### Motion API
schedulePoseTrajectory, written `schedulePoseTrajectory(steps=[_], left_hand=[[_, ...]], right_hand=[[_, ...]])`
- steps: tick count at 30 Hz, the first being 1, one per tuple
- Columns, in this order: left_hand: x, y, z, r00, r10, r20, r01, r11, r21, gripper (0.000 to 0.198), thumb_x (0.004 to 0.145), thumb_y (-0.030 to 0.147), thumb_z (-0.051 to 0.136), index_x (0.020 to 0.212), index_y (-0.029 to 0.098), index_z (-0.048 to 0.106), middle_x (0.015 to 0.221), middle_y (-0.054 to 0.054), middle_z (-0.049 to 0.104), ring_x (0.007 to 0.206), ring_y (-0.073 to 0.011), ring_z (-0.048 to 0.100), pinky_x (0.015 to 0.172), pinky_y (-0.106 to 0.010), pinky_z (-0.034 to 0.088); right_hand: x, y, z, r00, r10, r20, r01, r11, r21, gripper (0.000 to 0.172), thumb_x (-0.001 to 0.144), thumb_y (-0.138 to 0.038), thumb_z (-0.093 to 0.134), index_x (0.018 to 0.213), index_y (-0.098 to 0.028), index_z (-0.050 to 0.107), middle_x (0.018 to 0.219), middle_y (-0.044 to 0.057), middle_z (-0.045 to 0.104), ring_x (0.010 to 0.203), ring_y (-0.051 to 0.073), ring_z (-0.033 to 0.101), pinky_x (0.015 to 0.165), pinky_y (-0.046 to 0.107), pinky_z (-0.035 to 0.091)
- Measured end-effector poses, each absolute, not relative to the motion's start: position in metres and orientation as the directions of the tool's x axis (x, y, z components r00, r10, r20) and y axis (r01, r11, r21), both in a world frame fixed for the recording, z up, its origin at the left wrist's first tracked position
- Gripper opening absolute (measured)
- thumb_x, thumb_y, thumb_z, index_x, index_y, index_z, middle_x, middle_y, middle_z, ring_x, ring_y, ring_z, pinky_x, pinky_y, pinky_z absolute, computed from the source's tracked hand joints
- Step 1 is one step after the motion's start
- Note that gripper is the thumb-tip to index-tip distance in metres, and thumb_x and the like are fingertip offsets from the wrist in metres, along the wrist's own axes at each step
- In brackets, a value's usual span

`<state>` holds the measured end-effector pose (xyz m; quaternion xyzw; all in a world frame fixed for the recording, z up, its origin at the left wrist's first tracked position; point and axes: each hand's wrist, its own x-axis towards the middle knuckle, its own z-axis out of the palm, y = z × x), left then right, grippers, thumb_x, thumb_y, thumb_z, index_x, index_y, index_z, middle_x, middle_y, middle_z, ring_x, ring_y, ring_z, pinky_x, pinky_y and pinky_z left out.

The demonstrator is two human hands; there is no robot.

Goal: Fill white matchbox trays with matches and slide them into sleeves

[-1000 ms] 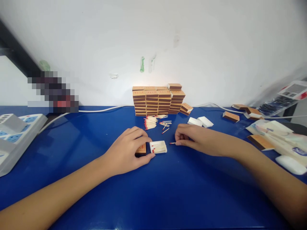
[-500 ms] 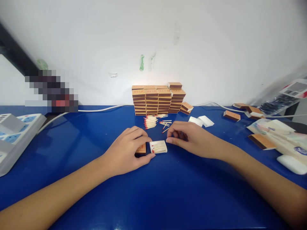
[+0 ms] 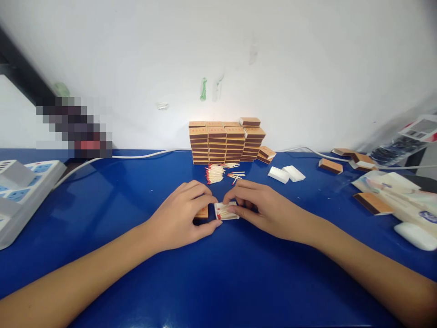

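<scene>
My left hand [image 3: 186,210] is curled around an orange matchbox sleeve [image 3: 202,212], its thumb and forefinger at the near end of a white matchbox tray [image 3: 235,217]. Several red-headed matches [image 3: 223,213] lie inside the tray. Over the tray's right part, my right hand [image 3: 254,205] has thumb and forefinger brought together at the matches; what sits between the fingertips is too small to tell. Just beyond the hands lie a heap of matches [image 3: 215,174] and a few loose matches [image 3: 237,175] on the blue table [image 3: 218,278].
Stacked matchboxes [image 3: 218,143] stand against the wall. Two white trays [image 3: 287,173] lie to their right. Farther right are loose matchboxes [image 3: 330,166], a plastic packet [image 3: 403,196] and a white rounded item [image 3: 414,235]. A power strip [image 3: 32,196] with a cable [image 3: 146,156] occupies the left.
My right hand has moved left, from beside the white tray to over its right part, fingertips now at the matches inside. My left hand stays around the matchbox sleeve.
</scene>
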<state>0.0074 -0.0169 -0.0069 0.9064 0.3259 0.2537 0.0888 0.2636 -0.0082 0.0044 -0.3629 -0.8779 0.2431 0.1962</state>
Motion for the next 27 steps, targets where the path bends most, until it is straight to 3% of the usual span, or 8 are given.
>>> schedulePoseTrajectory(steps=[5, 10, 16, 19, 22, 27], left_hand=[[0.007, -0.017, -0.007, 0.660, 0.635, 0.401, 0.548, -0.773, 0.320, 0.028, 0.092, 0.034, 0.077, 0.113, 0.017, 0.070, 0.109, -0.008, 0.071, 0.104, -0.0255, 0.065, 0.093, -0.045, 0.053], [0.007, -0.017, -0.008, 0.659, 0.637, 0.400, 0.545, -0.771, 0.330, 0.026, 0.092, 0.033, 0.077, 0.112, 0.018, 0.070, 0.108, -0.008, 0.072, 0.104, -0.0256, 0.065, 0.094, -0.045, 0.053], [0.007, -0.018, -0.007, 0.661, 0.646, 0.381, 0.551, -0.763, 0.338, 0.026, 0.093, 0.034, 0.075, 0.113, 0.019, 0.071, 0.109, -0.008, 0.072, 0.104, -0.0260, 0.065, 0.095, -0.046, 0.053], [0.007, -0.018, -0.007, 0.659, 0.648, 0.382, 0.551, -0.762, 0.341, 0.026, 0.093, 0.035, 0.076, 0.113, 0.020, 0.071, 0.110, -0.008, 0.072, 0.105, -0.0264, 0.065, 0.095, -0.046, 0.053], [0.007, -0.018, -0.007, 0.656, 0.649, 0.385, 0.552, -0.761, 0.342, 0.026, 0.092, 0.034, 0.076, 0.113, 0.019, 0.072, 0.110, -0.008, 0.072, 0.105, -0.0264, 0.065, 0.095, -0.046, 0.052], [0.007, -0.018, -0.006, 0.659, 0.646, 0.386, 0.551, -0.763, 0.338, 0.026, 0.092, 0.034, 0.077, 0.112, 0.018, 0.072, 0.109, -0.008, 0.072, 0.104, -0.0263, 0.065, 0.094, -0.046, 0.051]], right_hand=[[0.261, -0.011, 0.003, -0.671, 0.728, 0.140, 0.588, 0.638, -0.497, 0.015, 0.106, -0.027, 0.058, 0.101, -0.022, 0.071, 0.099, 0.003, 0.061, 0.078, 0.015, 0.058, 0.069, 0.030, 0.045], [0.264, -0.004, 0.002, -0.618, 0.761, 0.199, 0.593, 0.617, -0.517, 0.017, 0.103, -0.033, 0.063, 0.091, -0.021, 0.068, 0.089, 0.002, 0.060, 0.075, 0.016, 0.057, 0.067, 0.030, 0.045], [0.292, 0.029, -0.005, -0.561, 0.759, 0.330, 0.644, 0.651, -0.403, 0.027, 0.104, -0.031, 0.057, 0.128, -0.026, 0.069, 0.108, 0.010, 0.060, 0.095, 0.025, 0.061, 0.085, 0.042, 0.052], [0.301, 0.039, -0.008, -0.572, 0.764, 0.299, 0.663, 0.645, -0.381, 0.023, 0.103, -0.032, 0.058, 0.119, -0.026, 0.073, 0.107, 0.011, 0.060, 0.101, 0.027, 0.060, 0.089, 0.044, 0.052], [0.301, 0.039, -0.008, -0.550, 0.783, 0.291, 0.672, 0.622, -0.403, 0.018, 0.102, -0.034, 0.060, 0.105, -0.023, 0.073, 0.106, 0.010, 0.060, 0.094, 0.025, 0.060, 0.084, 0.041, 0.052], [0.298, 0.037, -0.011, -0.544, 0.792, 0.279, 0.679, 0.610, -0.409, 0.019, 0.102, -0.033, 0.058, 0.110, -0.022, 0.072, 0.107, 0.009, 0.060, 0.090, 0.023, 0.060, 0.080, 0.038, 0.050]])
